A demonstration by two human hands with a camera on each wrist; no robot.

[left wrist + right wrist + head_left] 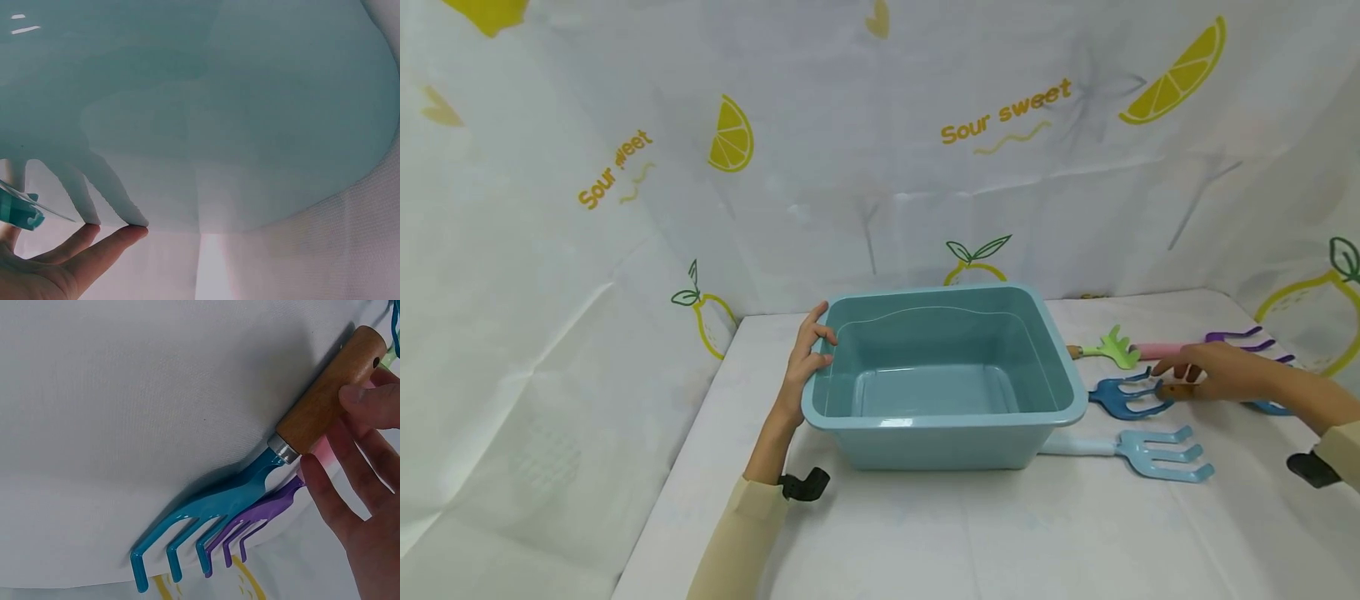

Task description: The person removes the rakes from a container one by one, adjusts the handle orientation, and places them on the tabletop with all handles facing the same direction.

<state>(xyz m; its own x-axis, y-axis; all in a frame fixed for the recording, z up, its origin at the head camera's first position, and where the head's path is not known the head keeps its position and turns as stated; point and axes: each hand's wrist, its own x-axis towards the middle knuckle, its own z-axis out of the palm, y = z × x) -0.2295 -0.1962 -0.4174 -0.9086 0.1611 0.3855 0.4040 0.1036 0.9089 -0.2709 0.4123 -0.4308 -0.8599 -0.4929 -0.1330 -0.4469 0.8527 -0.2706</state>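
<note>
A pale teal plastic basin (936, 442) stands upright on the white-covered table. My left hand (805, 358) grips its left rim; in the left wrist view, two fingertips (134, 231) touch the basin's glossy wall (250, 125). On the right, my right hand (1228, 371) holds a blue hand rake by its wooden handle (331, 394), the thumb over the handle and fingers along its other side. The blue rake's head (212, 500) points away from the basin. Beside it lies a purple hand rake (265, 506) with a pink handle, partly covered by my hand.
Between basin and right hand lie a darker blue hand rake (1123, 398), a small green hand rake (1116, 348) and a light blue one (1157, 454). The basin hides parts of their handles. A lemon-printed cloth (850, 208) hangs behind the table.
</note>
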